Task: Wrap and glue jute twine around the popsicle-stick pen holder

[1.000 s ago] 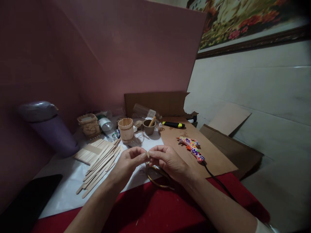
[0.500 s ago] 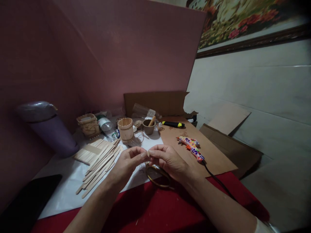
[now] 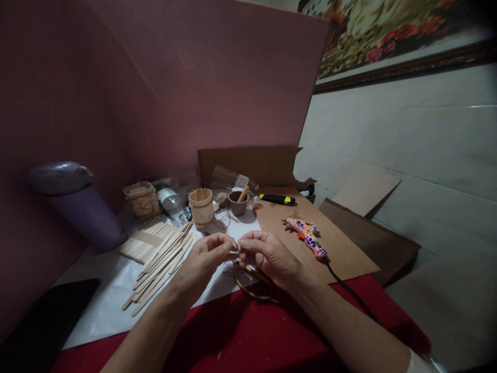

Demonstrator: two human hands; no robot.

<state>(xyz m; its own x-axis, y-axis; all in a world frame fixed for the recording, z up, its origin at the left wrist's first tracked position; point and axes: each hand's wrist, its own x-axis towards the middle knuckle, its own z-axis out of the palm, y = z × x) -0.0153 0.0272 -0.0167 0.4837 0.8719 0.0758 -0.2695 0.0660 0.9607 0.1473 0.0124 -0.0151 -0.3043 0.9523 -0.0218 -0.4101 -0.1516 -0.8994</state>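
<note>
Both hands meet over the front of the white sheet. My left hand [image 3: 209, 256] and my right hand [image 3: 267, 254] pinch a small pale wooden piece [image 3: 236, 246] between thumbs and forefingers; most of it is covered by the fingertips. Below the right hand lies a pair of scissors [image 3: 254, 296], with its handle loops showing and its blades hidden. Left of the left hand is a loose fan of craft sticks [image 3: 163, 269], beside a flat panel of joined sticks [image 3: 143, 242]. A round wooden cup [image 3: 201, 207] stands just beyond the hands.
A hot glue gun [image 3: 306, 235] and a utility knife [image 3: 277, 199] lie on brown cardboard [image 3: 345, 259] at right. Behind are a small pot [image 3: 238, 204], plastic bottles [image 3: 169, 199] and a square wooden container [image 3: 142, 201]. A purple tumbler [image 3: 83, 210] stands left.
The fingertips have shifted slightly around the small wooden piece, which is turned a little. Everything else stays in place.
</note>
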